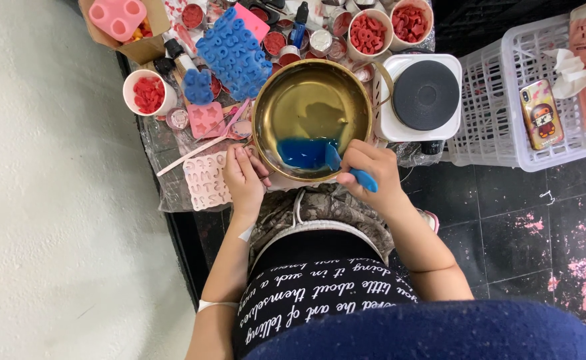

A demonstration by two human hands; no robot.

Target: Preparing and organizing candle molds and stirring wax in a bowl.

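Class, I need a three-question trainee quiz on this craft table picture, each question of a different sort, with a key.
1. True or false: the blue liquid fills the whole gold bowl.
2. Which hand holds the blue spatula? A) left hand B) right hand C) neither
3. Fill in: the white hotplate stands to the ____ of the bowl in the picture.

Key
1. False: it pools at the near side.
2. B: right hand; the left hand steadies the rim.
3. right
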